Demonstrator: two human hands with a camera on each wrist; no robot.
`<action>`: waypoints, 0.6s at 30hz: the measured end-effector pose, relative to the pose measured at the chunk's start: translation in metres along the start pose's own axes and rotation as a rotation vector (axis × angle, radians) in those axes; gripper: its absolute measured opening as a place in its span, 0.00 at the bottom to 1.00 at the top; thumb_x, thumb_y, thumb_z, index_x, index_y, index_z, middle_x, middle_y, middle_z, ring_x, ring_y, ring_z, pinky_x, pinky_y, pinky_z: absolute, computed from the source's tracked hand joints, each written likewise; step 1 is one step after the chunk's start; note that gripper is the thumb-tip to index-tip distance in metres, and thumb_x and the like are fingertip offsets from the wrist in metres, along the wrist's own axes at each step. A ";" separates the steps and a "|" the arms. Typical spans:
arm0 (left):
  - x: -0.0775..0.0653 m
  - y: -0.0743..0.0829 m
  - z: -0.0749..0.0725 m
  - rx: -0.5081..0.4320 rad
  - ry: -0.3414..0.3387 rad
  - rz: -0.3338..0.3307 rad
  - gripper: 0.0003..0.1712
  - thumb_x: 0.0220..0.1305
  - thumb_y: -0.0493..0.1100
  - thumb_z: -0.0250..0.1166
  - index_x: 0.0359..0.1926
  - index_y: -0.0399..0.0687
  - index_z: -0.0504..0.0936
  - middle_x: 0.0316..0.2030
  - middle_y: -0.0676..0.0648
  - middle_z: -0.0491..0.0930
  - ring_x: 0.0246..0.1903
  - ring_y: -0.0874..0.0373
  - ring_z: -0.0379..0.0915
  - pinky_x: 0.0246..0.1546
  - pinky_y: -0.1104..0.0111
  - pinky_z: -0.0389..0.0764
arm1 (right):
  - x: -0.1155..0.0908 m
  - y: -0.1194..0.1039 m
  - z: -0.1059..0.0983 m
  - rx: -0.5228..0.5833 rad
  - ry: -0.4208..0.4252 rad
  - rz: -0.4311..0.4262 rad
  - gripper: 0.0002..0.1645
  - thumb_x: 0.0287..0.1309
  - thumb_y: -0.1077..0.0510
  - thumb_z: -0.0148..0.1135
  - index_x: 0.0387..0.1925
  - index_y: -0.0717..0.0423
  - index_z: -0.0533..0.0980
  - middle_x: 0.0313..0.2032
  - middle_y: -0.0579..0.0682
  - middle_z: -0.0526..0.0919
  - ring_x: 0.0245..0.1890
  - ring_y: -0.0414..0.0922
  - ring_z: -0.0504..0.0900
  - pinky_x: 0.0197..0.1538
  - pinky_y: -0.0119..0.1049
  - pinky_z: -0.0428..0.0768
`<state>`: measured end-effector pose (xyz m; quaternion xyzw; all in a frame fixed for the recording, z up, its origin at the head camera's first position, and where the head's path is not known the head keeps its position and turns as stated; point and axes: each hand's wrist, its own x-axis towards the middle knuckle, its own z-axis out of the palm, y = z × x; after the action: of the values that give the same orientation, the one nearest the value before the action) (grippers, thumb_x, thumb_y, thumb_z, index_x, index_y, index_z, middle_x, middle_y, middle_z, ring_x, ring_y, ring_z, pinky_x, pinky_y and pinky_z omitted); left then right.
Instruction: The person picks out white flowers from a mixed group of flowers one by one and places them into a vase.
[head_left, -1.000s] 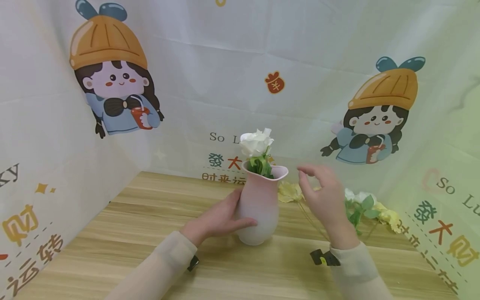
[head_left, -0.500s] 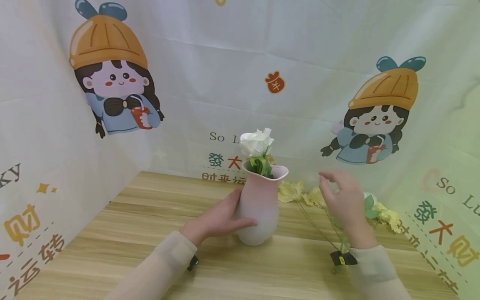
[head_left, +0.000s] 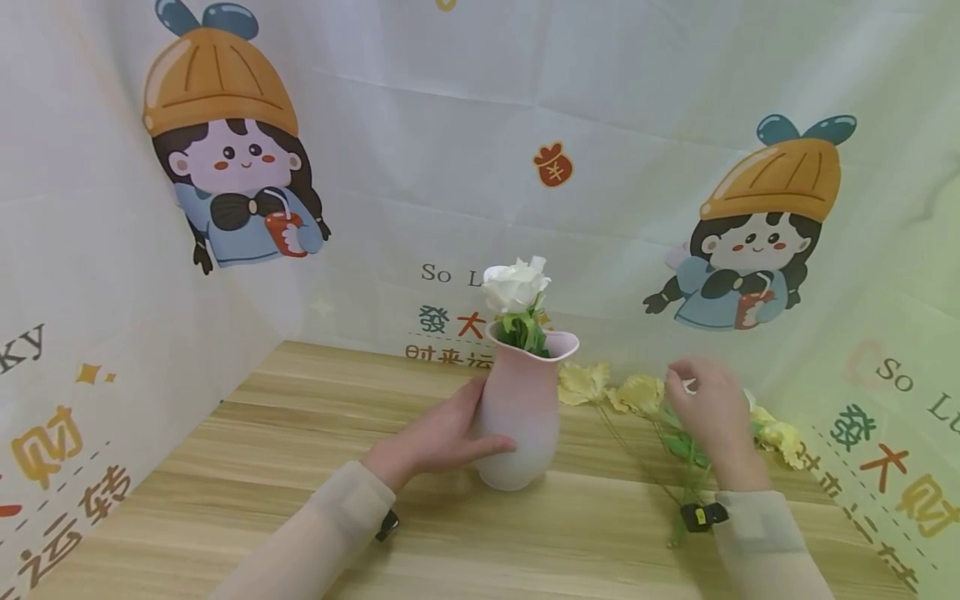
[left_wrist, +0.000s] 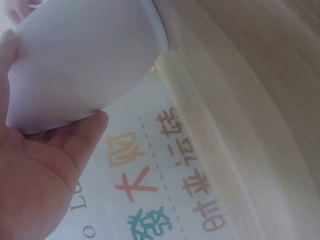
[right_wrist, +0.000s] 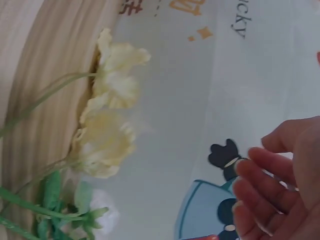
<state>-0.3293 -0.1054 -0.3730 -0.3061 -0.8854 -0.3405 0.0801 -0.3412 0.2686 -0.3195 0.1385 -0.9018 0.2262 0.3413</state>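
A pink-to-white vase (head_left: 521,417) with a wavy rim stands upright on the wooden table. In its mouth is a white rose (head_left: 516,287) with green leaves. My left hand (head_left: 426,440) holds the vase's side, thumb across the front and fingers around the back; the left wrist view has the same grip on the pale vase wall (left_wrist: 85,60). Above the flowers at the right hovers my right hand (head_left: 714,415), fingers loosely bent and nothing in them. The right wrist view also has this hand (right_wrist: 280,185) empty, apart from the flowers.
Several yellow flowers (head_left: 583,385) on thin stems lie along the table's back right. Among them a white flower (right_wrist: 102,215) with green leaves lies partly hidden by my right hand in the head view. A printed cloth (head_left: 420,167) hangs around the table (head_left: 285,450).
My right hand has moved rightward and slightly down, away from the vase mouth to above the lying flowers. The left hand and the vase have stayed in place.
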 end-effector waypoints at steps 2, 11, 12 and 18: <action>0.000 0.001 0.000 -0.002 -0.001 0.001 0.62 0.55 0.72 0.67 0.75 0.41 0.48 0.65 0.41 0.64 0.57 0.55 0.67 0.59 0.57 0.72 | -0.002 0.006 0.000 -0.031 -0.086 0.066 0.15 0.68 0.57 0.54 0.45 0.65 0.81 0.41 0.63 0.82 0.36 0.58 0.80 0.36 0.57 0.79; 0.000 0.001 -0.001 -0.022 -0.008 -0.001 0.62 0.56 0.70 0.68 0.76 0.42 0.47 0.66 0.41 0.63 0.58 0.55 0.66 0.60 0.56 0.71 | -0.013 0.036 0.006 -0.182 -0.429 0.233 0.19 0.67 0.54 0.50 0.26 0.62 0.76 0.20 0.53 0.76 0.17 0.44 0.67 0.19 0.38 0.69; 0.000 0.000 -0.001 -0.022 -0.009 -0.001 0.62 0.56 0.70 0.68 0.76 0.42 0.47 0.66 0.41 0.63 0.58 0.55 0.66 0.60 0.56 0.71 | -0.014 0.039 0.007 -0.183 -0.457 0.252 0.20 0.67 0.54 0.50 0.20 0.59 0.72 0.16 0.50 0.71 0.16 0.42 0.63 0.18 0.36 0.66; 0.001 -0.001 -0.001 -0.025 -0.008 -0.002 0.62 0.56 0.71 0.68 0.76 0.42 0.47 0.66 0.41 0.63 0.58 0.56 0.65 0.60 0.57 0.70 | -0.021 0.054 0.014 -0.206 -0.601 0.398 0.19 0.66 0.53 0.53 0.24 0.64 0.72 0.21 0.56 0.75 0.21 0.50 0.72 0.22 0.44 0.74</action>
<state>-0.3305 -0.1060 -0.3729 -0.3076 -0.8816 -0.3506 0.0725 -0.3554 0.3099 -0.3594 -0.0142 -0.9890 0.1453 0.0230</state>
